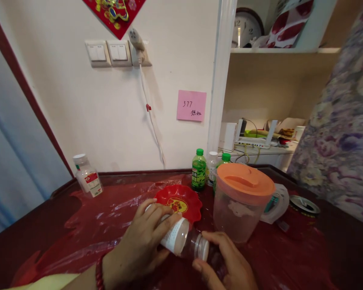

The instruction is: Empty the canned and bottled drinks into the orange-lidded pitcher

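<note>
My left hand [153, 227] is wrapped over a clear plastic bottle [181, 237] with a white label, held tilted on its side above the table. The bottle's ringed neck points right and down toward my right hand [230, 262]. Thumb and forefinger of that hand curve around the neck end from both sides; whether a cap is there I cannot make out. Just behind the bottle lies a red scalloped plate [195, 205] with a yellow printed centre, partly covered by my left fingers. A red bead bracelet [99, 274] circles my left wrist.
An orange-lidded clear pitcher [236, 219] stands right of the plate, with a dark red can [301, 215] beyond it. Green-capped bottles [199, 171] are at the back, and a labelled clear bottle [89, 179] at left. Red plastic film [87, 229] covers the table.
</note>
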The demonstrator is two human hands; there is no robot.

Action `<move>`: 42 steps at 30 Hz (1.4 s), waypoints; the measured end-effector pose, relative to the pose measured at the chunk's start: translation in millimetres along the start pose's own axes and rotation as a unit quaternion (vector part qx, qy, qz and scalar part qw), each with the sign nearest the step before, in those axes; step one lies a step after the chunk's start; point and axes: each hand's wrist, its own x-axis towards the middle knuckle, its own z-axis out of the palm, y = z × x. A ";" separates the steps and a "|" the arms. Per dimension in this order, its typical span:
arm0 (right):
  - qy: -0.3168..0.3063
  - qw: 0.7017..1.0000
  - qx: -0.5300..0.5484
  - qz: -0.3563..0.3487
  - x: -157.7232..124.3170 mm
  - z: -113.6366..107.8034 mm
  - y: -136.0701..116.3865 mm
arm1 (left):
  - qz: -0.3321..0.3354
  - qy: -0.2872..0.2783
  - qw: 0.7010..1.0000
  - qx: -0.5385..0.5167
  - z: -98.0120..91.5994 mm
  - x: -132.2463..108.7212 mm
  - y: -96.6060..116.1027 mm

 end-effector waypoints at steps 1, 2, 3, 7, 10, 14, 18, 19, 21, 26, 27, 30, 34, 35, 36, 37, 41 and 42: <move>-0.002 1.000 -0.001 -0.023 2.4 -1.9 -0.6 | 0.000 0.000 1.000 0.001 -0.1 0.3 -0.6; -0.004 0.999 0.004 -0.040 4.7 -3.5 -1.4 | 0.000 0.000 1.000 0.002 -0.3 0.8 -0.9; -0.005 0.998 0.007 -0.054 6.7 -4.6 -2.4 | -0.001 0.000 1.000 0.003 -0.7 1.3 -1.1; 0.018 0.995 -0.017 -0.100 11.3 -6.0 -8.5 | -0.003 -0.004 1.000 0.002 -3.8 5.2 -1.4; 0.038 0.993 -0.031 -0.112 12.7 -8.3 -12.5 | 0.002 -0.013 1.000 0.006 -7.5 9.1 -2.3; 0.006 0.993 -0.023 -0.113 12.4 -14.5 -12.9 | 0.007 -0.011 1.000 0.010 -10.8 11.1 -2.2; 0.030 0.999 0.011 -0.019 8.0 -15.5 -14.3 | -0.010 0.002 1.000 0.000 -11.1 10.1 0.8; 0.035 0.999 0.025 0.011 6.8 -14.6 -15.2 | -0.013 0.003 1.000 -0.002 -11.2 10.1 1.8; 0.011 0.996 0.057 0.060 5.7 -12.5 -16.7 | -0.004 0.009 1.000 0.002 -11.3 10.7 3.3; -0.030 0.992 0.101 0.066 10.9 -12.6 -14.3 | 0.013 0.020 0.999 0.024 -10.6 12.4 1.7; -0.027 0.995 0.094 0.031 12.8 -14.4 -13.2 | 0.009 0.015 1.000 0.024 -10.3 11.8 0.2; -0.011 0.997 0.048 -0.060 19.1 -23.1 -11.8 | -0.011 0.000 1.000 0.027 -9.8 8.0 -6.6; -0.007 0.993 -0.009 -0.115 25.3 -30.2 -16.0 | -0.083 -0.001 0.997 0.000 -13.0 5.7 -20.6; -0.029 0.990 -0.016 -0.136 24.9 -28.2 -16.4 | -0.116 0.002 0.993 -0.028 -14.6 7.3 -24.4; -0.057 0.985 -0.024 -0.163 22.9 -23.8 -15.9 | -0.154 0.005 0.986 -0.064 -16.4 9.9 -28.2; -0.084 0.978 -0.039 -0.188 19.0 -16.9 -14.2 | -0.196 0.007 0.975 -0.104 -18.4 13.7 -31.6; -0.156 0.945 -0.174 -0.230 -11.5 25.1 2.3 | -0.341 0.013 0.911 -0.233 -23.4 34.9 -40.9; -0.124 0.952 -0.202 -0.196 -19.9 34.7 6.9 | -0.359 0.015 0.896 -0.261 -22.4 40.2 -42.1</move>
